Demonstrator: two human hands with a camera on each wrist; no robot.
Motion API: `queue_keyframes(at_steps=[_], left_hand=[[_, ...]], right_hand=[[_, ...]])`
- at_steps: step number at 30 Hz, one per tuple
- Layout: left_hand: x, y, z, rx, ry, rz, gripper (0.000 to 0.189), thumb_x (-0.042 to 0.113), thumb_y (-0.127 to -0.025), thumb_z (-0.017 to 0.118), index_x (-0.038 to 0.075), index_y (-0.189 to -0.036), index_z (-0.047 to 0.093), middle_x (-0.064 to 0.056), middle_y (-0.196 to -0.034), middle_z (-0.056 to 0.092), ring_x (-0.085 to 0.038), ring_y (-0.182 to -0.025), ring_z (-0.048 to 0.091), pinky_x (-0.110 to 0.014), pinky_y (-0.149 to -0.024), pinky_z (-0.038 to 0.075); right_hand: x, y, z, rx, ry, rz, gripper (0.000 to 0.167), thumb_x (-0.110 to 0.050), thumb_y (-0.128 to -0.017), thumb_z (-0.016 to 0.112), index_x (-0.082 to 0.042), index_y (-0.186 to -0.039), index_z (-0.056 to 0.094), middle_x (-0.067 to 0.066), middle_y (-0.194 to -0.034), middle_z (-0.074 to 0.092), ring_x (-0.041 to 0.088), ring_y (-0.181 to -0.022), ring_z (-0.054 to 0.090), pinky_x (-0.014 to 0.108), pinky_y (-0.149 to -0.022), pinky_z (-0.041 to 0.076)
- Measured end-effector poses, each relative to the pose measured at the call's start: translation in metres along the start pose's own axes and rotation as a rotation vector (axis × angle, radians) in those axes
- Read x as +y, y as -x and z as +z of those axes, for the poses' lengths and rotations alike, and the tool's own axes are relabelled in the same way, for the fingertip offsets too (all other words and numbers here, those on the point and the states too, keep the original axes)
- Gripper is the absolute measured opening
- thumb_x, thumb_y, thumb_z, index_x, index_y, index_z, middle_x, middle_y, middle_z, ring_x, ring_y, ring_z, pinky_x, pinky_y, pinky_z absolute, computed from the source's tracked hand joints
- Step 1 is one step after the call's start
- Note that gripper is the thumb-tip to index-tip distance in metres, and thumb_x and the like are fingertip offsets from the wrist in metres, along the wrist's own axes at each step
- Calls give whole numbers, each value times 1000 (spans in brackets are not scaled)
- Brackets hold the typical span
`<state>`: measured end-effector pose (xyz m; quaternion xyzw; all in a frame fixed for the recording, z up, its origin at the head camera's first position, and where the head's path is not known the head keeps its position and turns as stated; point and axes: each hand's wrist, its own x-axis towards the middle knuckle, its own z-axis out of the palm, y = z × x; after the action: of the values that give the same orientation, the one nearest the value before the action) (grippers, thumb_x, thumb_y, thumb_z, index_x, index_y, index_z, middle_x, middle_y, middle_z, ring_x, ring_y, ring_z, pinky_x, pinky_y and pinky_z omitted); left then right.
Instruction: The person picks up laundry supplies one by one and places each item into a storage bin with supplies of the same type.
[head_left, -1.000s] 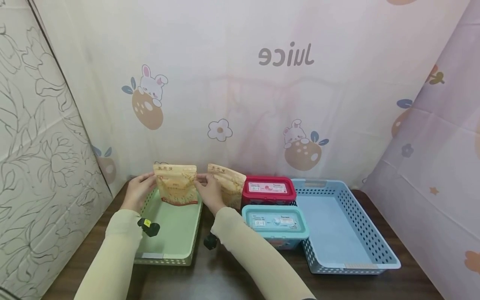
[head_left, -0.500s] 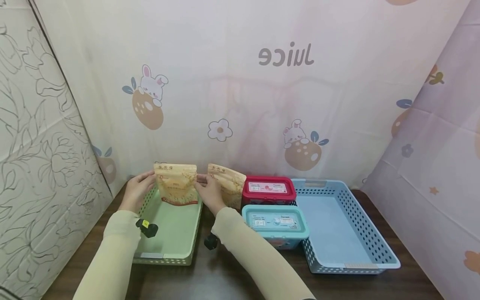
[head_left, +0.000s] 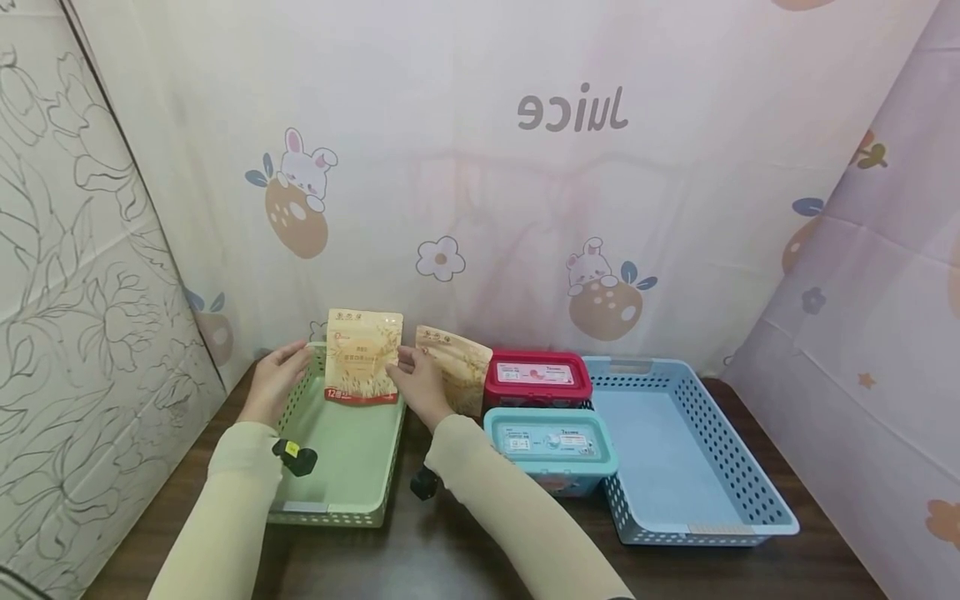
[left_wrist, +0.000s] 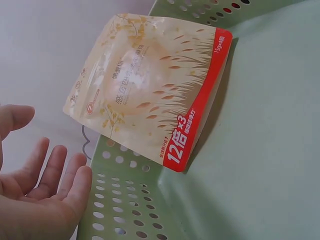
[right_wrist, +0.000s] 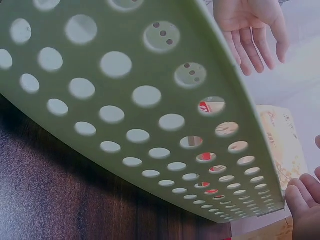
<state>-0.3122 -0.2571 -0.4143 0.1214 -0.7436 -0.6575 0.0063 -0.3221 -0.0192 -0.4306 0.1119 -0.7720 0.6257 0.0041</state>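
A cream-and-yellow pouch with a red bottom band point(head_left: 363, 354) stands at the far end of the green basket point(head_left: 341, 467), leaning back against its end wall. In the left wrist view, the pouch point(left_wrist: 142, 85) has no fingers on it. My left hand point(head_left: 276, 379) hovers left of the pouch, apart from it, fingers loosely spread. My right hand point(head_left: 422, 383) is at the pouch's right edge, overlapping it in the head view. The right wrist view shows the right hand's fingers point(right_wrist: 300, 200) loosely bent near the basket rim, with a gap to the thumb.
A second similar pouch point(head_left: 461, 375) stands right of the green basket, partly behind my right hand. Beyond it are a red lidded box point(head_left: 538, 375) and a turquoise lidded box point(head_left: 553, 446). A blue basket point(head_left: 660, 450) sits at the right on the dark wooden table point(head_left: 435, 558).
The pouch has left my fingers and moved slightly right, now tilting back with its red band in fuller view. Both hands have stayed nearly in place, and the left is now apart from it.
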Motion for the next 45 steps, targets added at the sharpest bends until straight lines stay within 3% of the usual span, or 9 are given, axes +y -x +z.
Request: queue_keyframes(at_steps=[16, 26, 38, 45], left_hand=[[5, 10, -2, -11, 29, 26, 83, 55, -99, 54, 9, -160, 20, -15, -163, 22, -31, -148, 25, -42, -119, 27], [15, 16, 0, -36, 44, 60, 82, 53, -100, 53, 8, -160, 19, -14, -164, 19, -29, -149, 24, -40, -119, 27], [22, 29, 4, -40, 108, 89, 76, 44, -102, 56, 8, -159, 22, -14, -164, 20, -30, -148, 26, -39, -119, 27], [21, 36, 7, -62, 104, 111, 71, 40, -104, 54, 8, -159, 23, -14, -164, 20, -31, -148, 26, -41, -119, 26]], right_hand=[[-8, 6, -11, -42, -30, -12, 54, -31, -100, 63, -3, -144, 50, 15, -142, 54, 26, -127, 54, 40, -101, 49], [-24, 11, -19, -84, -5, 14, 57, -39, -99, 63, -8, -146, 51, 10, -140, 56, 23, -128, 54, 42, -105, 47], [-32, 22, -33, -95, 20, 2, 53, -43, -96, 66, -13, -140, 57, 5, -132, 61, 20, -122, 57, 39, -100, 50], [-32, 27, -41, -71, 32, 0, 46, -37, -97, 67, -16, -138, 60, 0, -127, 63, 20, -119, 58, 38, -98, 52]])
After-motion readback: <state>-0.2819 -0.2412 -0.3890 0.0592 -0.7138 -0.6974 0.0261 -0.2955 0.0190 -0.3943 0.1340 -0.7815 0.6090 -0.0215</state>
